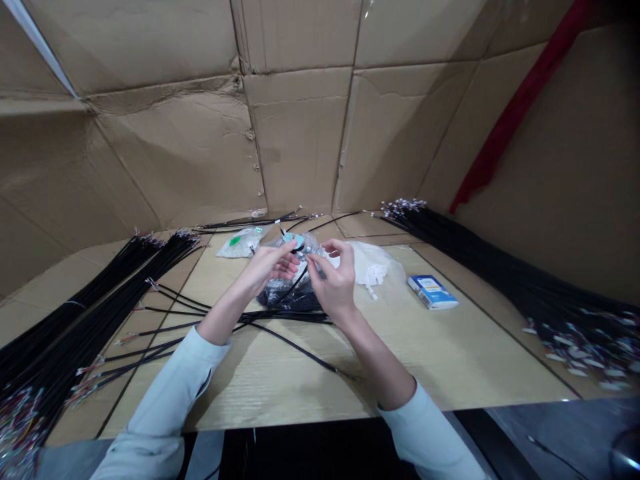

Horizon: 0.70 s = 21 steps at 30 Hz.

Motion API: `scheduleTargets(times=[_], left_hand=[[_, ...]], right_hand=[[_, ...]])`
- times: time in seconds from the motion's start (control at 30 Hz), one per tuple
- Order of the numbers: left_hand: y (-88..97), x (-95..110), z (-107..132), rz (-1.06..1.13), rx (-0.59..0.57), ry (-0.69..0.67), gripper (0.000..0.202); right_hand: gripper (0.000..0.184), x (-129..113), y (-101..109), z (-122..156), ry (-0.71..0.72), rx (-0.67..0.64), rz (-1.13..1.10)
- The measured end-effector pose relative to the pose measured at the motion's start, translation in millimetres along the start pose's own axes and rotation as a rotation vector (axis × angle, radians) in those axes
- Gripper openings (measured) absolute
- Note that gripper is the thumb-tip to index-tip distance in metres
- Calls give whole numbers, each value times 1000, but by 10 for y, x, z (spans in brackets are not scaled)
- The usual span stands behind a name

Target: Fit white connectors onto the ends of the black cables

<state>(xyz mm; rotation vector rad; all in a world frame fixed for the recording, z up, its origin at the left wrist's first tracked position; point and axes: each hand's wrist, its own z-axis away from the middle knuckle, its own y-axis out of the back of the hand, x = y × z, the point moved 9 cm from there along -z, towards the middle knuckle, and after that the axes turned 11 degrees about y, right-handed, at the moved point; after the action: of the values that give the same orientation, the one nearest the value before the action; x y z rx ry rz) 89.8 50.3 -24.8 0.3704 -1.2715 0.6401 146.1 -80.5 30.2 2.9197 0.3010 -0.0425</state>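
Foreground, lower edge: two pale sleeves, left sleeve (pixel 165 387) and right sleeve (pixel 425 433), reach from the dark near edge across the bench (pixel 450 353).

Centre: the left hand (pixel 273 263) and right hand (pixel 335 280) are raised just above the bench, close together. Both pinch one black cable (pixel 296 281). The left hand's fingertips are pressed together at the cable's upper end, beside a small teal tag (pixel 296 239). The right hand's thumb and forefinger are closed on it a little lower, the other fingers curled. The cable hangs between the hands and drops toward a bag of dark parts (pixel 293 300) directly beneath them.

Handling, as judged: the cable looks thin, light and limp, and smooth-jacketed enough to slide through a loose grip. The fine wire ends look delicate, so the jacket just behind the tip appears the sound place to hold.

Surroundings: loose cables (pixel 165 333) lie just left of the forearms. A clear bag of white pieces (pixel 375 270) touches the right hand's far side, and a small green-labelled bag (pixel 243 243) lies beyond the left hand. A blue box (pixel 433 292) lies near, to the right. Large cable bundles fan along the left (pixel 75 320) and right (pixel 500 267) margins. Cardboard walls (pixel 300 133) enclose the rear.
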Motion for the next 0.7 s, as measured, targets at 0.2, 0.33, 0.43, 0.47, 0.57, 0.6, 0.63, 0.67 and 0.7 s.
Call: scheduleTargets(times=[0.2,0.33,0.43,0.47,0.57,0.6,0.63,0.67,0.7], left_hand=[[-62,62,78,52,-53,-47,21],[-49,41,71,80,-109,6,13],[-33,-29,39,133,-151,89,8],[-27,-54,26,148,-158,113,6],[-6,-105,-14,177,-159,147,4],[-4,-114,-26,177,-160,148,4],[-6,-121,-36,175,-163,143,5],[-7,-121,-46,172,-165,131,5],[-10,-120,-55,169,-166,116,6]], right_hand=[[10,2,7,9,-10,35,-51],[6,298,-97,92,-314,32,-295],[10,452,-261,191,-518,-25,-507],[10,474,-301,215,-561,-39,-555],[9,491,-336,243,-604,-46,-598],[7,484,-328,240,-597,-42,-591],[7,472,-314,231,-581,-38,-576],[6,455,-295,217,-556,-36,-552],[6,431,-270,197,-521,-33,-521]])
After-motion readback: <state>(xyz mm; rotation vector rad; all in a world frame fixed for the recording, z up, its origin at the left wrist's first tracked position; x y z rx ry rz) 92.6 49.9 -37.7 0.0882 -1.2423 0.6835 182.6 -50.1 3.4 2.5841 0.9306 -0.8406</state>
